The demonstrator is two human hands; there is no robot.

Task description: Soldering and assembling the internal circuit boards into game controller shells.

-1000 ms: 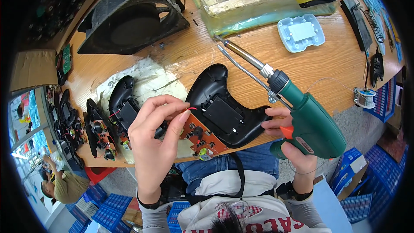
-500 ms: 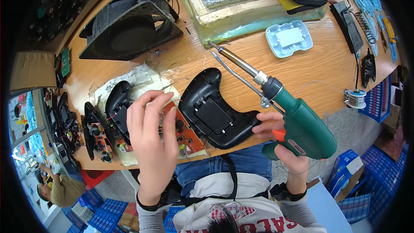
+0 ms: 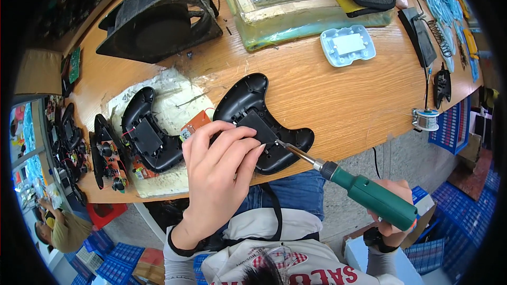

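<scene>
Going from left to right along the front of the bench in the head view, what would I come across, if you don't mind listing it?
Open controller with red circuit board → black controller shell on the paper → left hand → black controller shell being soldered → green soldering iron in the right hand → solder spool.

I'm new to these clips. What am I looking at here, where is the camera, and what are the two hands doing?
The camera sits on a person's head, looking down through a fisheye lens, so edges bend. No robot here: two bare hands work at a wooden bench. The left hand presses on a black game controller shell beside an orange circuit board. The right hand grips a green soldering iron, its tip at the shell. More controller shells, a solder spool and a pale blue tray lie around.
</scene>
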